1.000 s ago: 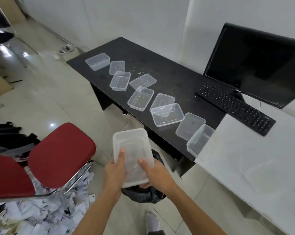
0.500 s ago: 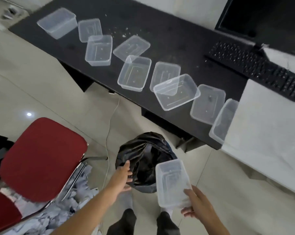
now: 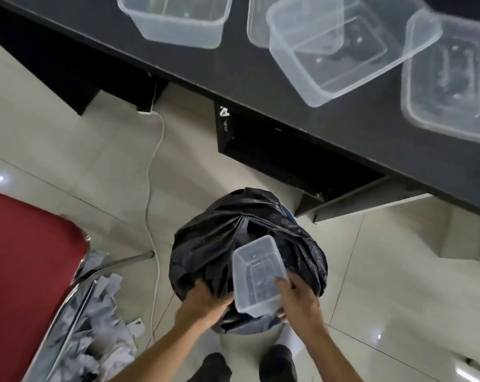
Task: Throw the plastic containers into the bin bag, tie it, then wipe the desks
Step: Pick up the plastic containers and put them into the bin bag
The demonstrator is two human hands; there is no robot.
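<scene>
A black bin bag (image 3: 211, 244) stands on the floor below me, its mouth crumpled. My right hand (image 3: 299, 304) grips a clear plastic container (image 3: 256, 274) by its near end, right over the bag's mouth. My left hand (image 3: 203, 301) holds the bag's near rim, its fingers curled into the black plastic. Several more clear containers lie on the black desk (image 3: 233, 67) above, among them a container at the left (image 3: 178, 17), a tilted container (image 3: 341, 48) and one at the right (image 3: 448, 78).
A red chair (image 3: 26, 266) stands at the left over a heap of shredded paper (image 3: 90, 334). A white cable (image 3: 153, 188) runs down from under the desk across the tiled floor. My feet show at the bottom edge.
The view has tipped down and closer to the bag. My right hand carried the container from beside the bag to over its mouth. My left hand took hold of the bag's rim.
</scene>
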